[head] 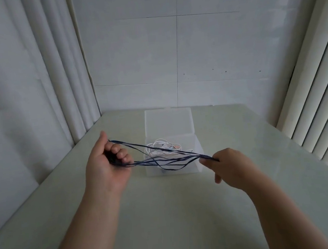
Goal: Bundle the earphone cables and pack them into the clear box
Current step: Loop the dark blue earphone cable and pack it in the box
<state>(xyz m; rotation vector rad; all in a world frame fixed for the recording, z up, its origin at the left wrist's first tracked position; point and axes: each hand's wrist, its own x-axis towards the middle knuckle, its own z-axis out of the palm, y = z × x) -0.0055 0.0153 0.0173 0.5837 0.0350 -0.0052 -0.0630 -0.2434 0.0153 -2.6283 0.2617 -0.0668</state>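
A dark blue earphone cable (163,159) is stretched in several loops between my two hands, above the table. My left hand (108,163) grips one end of the loops, palm up, fingers curled over the strands. My right hand (229,163) pinches the other end. Behind the cable stands the clear box (199,161), its lid (169,121) raised at the back. White earphone cables (161,148) lie coiled inside the box.
The pale table (169,216) runs to a tiled wall at the back. White curtains (41,77) hang along the left edge, and vertical blinds (319,96) line the right side.
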